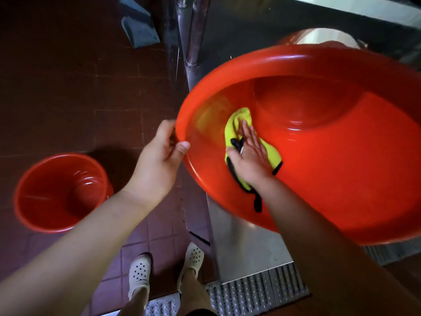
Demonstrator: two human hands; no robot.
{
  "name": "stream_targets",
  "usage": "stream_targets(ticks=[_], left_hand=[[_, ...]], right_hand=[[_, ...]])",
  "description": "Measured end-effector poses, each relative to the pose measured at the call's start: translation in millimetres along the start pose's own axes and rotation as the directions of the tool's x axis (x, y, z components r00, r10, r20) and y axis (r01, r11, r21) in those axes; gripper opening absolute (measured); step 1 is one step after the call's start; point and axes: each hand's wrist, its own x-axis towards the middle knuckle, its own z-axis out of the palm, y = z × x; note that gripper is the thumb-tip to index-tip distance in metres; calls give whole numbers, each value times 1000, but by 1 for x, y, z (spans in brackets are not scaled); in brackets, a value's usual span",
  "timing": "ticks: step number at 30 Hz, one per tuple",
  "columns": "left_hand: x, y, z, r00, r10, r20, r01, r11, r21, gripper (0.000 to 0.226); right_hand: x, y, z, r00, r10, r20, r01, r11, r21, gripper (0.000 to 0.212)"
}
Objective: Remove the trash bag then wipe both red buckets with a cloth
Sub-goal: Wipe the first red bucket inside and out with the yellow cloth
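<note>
Head view: left hand point(159, 153) grips glossy red bucket point(330, 144) rim; flat right hand point(250, 153) presses fuzzy yellow cloth point(239, 124) inside.

A small red bucket point(60, 192) and grey dustpan point(139, 26) sit on the tiled floor point(68, 87).

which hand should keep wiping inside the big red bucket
Right: the right hand lies flat on the yellow cloth inside the big red bucket; the left hand grips its rim.
</note>
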Motion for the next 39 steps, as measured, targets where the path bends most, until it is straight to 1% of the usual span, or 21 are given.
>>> stream_targets(ticks=[1, 3, 5, 6, 8, 9, 10, 12, 13, 14, 17, 20, 23, 24, 26, 28, 30, 32, 35, 37, 39], left_hand=[[3, 6, -1, 999, 46, 1, -46, 998, 38, 21], [6, 17, -2, 996, 90, 5, -90, 993, 80, 23], [7, 21, 0, 996, 83, -19, -82, 996, 40, 21], [7, 19, 2, 998, 46, -43, -46, 999, -16, 20], [1, 9, 8, 992, -107, -71, 94, 982, -165, 17], [-4, 2, 13, 978, -202, -46, 187, 957, -222, 14], [-10, -7, 18, 957, -290, 12, 284, 928, -241, 10], [-21, -25, 31, 888, -423, 178, 454, 868, -203, 13], [-26, -31, 36, 859, -453, 239, 499, 845, -191, 16], [-29, -34, 41, 850, -454, 268, 511, 834, -207, 19], [-33, -33, 49, 884, -404, 234, 460, 841, -285, 23], [-33, -32, 50, 917, -350, 193, 395, 867, -303, 22], [-31, -26, 49, 947, -277, 165, 311, 920, -238, 11], [-29, -24, 48, 957, -241, 163, 272, 939, -209, 11], [-26, -19, 46, 973, -166, 158, 191, 969, -158, 17], [-20, -11, 41, 985, -106, 133, 124, 982, -142, 8], [-11, -2, 34, 994, -43, 97, 53, 993, -106, 3], [-2, 7, 25, 997, 22, 68, -18, 998, -56, 3], [9, 17, 12, 994, 96, 50, -97, 995, 6, 10], [15, 20, 8, 992, 115, 59, -115, 993, -2, 10], [15, 19, 8, 990, 121, 75, -116, 991, -66, 6]], right_hand=[[14, 10, -4, 998, 61, 8, -61, 998, -21, 76], [38, 30, -12, 985, 171, 29, -168, 982, -82, 75], [52, 43, -16, 976, 216, 38, -208, 967, -145, 75], [56, 46, -16, 976, 216, 39, -207, 964, -168, 75], [59, 49, -14, 978, 204, 35, -192, 958, -212, 74], [60, 50, -13, 980, 194, 30, -182, 955, -234, 74], [59, 50, -12, 982, 188, 23, -176, 953, -247, 74], [59, 47, -10, 980, 199, 13, -191, 954, -230, 74], [57, 44, -9, 977, 215, 8, -208, 955, -209, 74], [53, 39, -8, 973, 231, 1, -227, 956, -187, 73], [26, 16, 1, 972, 231, -46, -235, 967, -96, 75], [-25, -15, 18, 983, 112, -144, -110, 994, 23, 80], [-72, -36, 27, 984, 17, -180, 6, 992, 127, 85], [-79, -37, 27, 984, -4, -179, 32, 988, 154, 86], [-77, -29, 20, 982, -48, -183, 81, 980, 179, 86], [-61, -15, 13, 983, -61, -175, 88, 985, 150, 85], [-40, 2, 7, 988, -33, -149, 47, 995, 93, 85], [-15, 19, 2, 994, 5, -112, 0, 999, 45, 83], [20, 46, -10, 999, 34, -34, -36, 997, -66, 79], [35, 60, -17, 996, 84, 4, -82, 982, -173, 77], [43, 68, -20, 993, 120, 15, -112, 959, -259, 75]])
